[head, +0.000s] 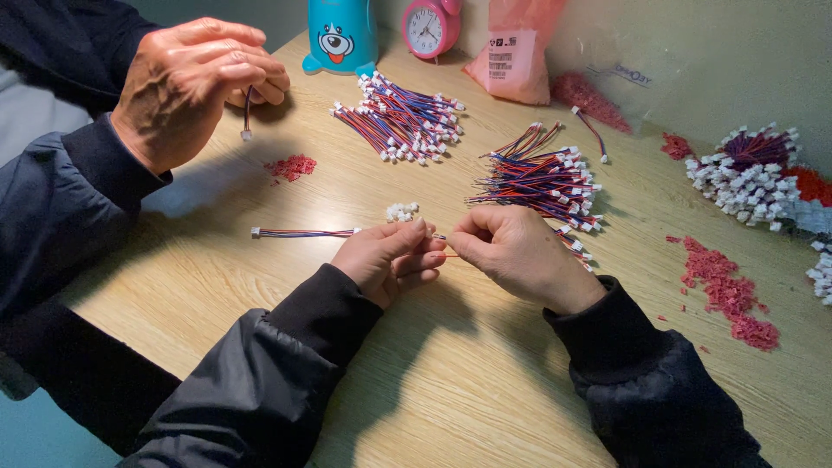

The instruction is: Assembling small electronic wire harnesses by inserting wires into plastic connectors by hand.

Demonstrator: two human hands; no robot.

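My left hand [392,257] and my right hand [518,256] meet at the middle of the wooden table [451,381]. Their fingertips pinch a thin red-blue wire lead [439,237] between them. Its tail with a white plug [303,232] lies flat to the left of my left hand. A small heap of white connector shells [401,211] rests just beyond my left thumb. A pile of wired leads [542,179] lies right behind my right hand.
Another person's hand [195,87] at the upper left holds a short wire. A second lead pile [403,117], a bundle with white plugs [750,178], red crumb piles [728,290], a blue bear container [342,35], a pink clock [431,26] and plastic bags [520,52] surround the work.
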